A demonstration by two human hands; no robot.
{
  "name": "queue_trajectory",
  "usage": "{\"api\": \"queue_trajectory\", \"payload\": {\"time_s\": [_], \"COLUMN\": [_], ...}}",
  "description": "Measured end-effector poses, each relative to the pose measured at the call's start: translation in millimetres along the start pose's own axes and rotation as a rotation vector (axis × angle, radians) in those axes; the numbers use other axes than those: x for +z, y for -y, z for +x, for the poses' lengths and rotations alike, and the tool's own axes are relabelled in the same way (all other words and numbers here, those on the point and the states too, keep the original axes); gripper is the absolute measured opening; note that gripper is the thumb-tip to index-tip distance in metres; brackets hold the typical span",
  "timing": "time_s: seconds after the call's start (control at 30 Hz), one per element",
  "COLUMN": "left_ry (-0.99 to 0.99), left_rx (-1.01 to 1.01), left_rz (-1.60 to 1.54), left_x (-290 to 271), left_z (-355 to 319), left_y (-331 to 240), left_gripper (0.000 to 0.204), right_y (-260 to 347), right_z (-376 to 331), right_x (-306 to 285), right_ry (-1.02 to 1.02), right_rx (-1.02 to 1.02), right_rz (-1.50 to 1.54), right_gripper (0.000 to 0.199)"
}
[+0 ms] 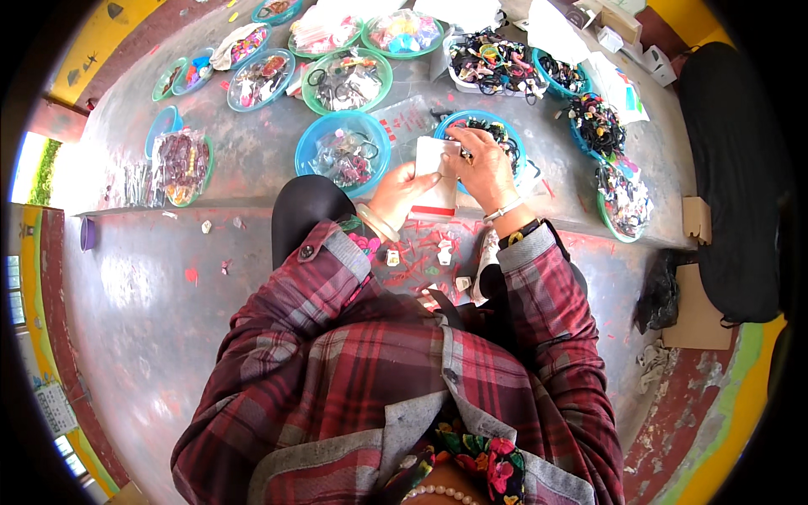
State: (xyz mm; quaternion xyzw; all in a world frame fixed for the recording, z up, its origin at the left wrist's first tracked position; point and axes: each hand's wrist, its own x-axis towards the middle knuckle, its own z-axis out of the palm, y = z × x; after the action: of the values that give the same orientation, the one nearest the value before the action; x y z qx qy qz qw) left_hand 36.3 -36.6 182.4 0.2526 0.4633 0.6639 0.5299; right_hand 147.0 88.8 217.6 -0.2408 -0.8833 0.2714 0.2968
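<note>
In front of my knees my left hand (396, 198) grips a white card (435, 164) with a red band near its lower end, thumb laid across its face. My right hand (486, 168) is at the card's upper right edge, fingertips pinched together. A small dark bit shows by those fingertips, too small to name. Just beyond my left hand stands a blue basket (301, 143) of clear bags and hair ties. Behind my right hand is another blue basket (451, 119) with dark hair ties, partly covered by the hand.
Several baskets of hair accessories stand on the raised ledge, among them a green one (313, 99) and a white bin (459, 82) of black hair ties. Red scraps (412, 244) and small white cards (444, 251) litter the floor. A long black case (728, 185) is at the right.
</note>
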Motion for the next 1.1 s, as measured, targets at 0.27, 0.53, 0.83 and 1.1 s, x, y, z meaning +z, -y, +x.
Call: {"api": "queue_trajectory", "payload": {"time_s": [0.27,0.53,0.83,1.1], "left_ry": [-0.009,-0.006,-0.005,-0.009], "left_rx": [-0.022,-0.065,-0.072,-0.090], "left_rz": [0.094,0.063,0.008,0.004], "left_x": [-7.7,-4.7,-6.2,-1.7], "left_z": [7.5,5.6,8.0,5.7], "left_y": [9.2,5.1,10.6,5.0], "left_gripper": [0.019,0.018,0.019,0.018], "right_y": [8.0,5.6,9.7,10.0], "right_z": [-0.4,-2.3,-3.6,-1.0], "right_x": [-1.3,3.3,1.3,1.3], "right_ry": [0.038,0.038,0.008,-0.025], "right_rx": [-0.163,-0.305,-0.267,-0.203], "right_rz": [-0.179,-0.398,-0.305,-0.170], "right_gripper": [0.028,0.025,0.018,0.011]}}
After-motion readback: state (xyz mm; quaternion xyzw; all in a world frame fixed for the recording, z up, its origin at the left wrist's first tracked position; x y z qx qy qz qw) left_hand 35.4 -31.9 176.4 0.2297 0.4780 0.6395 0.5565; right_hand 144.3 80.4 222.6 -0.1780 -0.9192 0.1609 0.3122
